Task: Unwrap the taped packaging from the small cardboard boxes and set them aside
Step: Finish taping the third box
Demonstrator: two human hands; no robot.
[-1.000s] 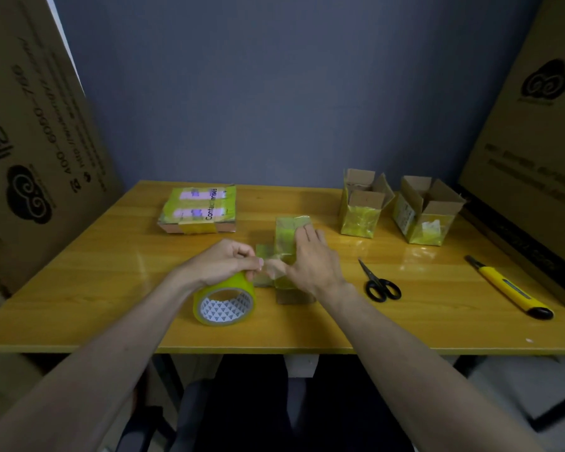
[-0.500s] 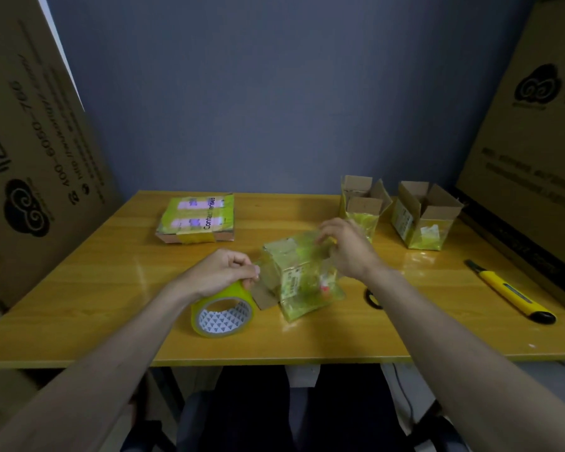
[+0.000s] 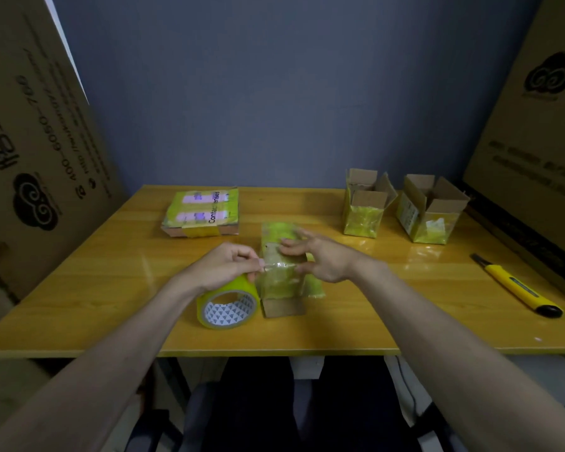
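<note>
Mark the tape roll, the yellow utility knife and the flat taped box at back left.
tape roll (image 3: pixel 228 306): head view, on its near rim.
yellow utility knife (image 3: pixel 516 288): head view, mid handle.
flat taped box (image 3: pixel 203 212): head view, on its taped top face.

Left hand (image 3: pixel 224 265) pinches tape off the roll (image 3: pixel 227 305); right hand (image 3: pixel 320 259) holds the taped box (image 3: pixel 282 269); two open boxes (image 3: pixel 366 207) at 1 o'clock.
</note>
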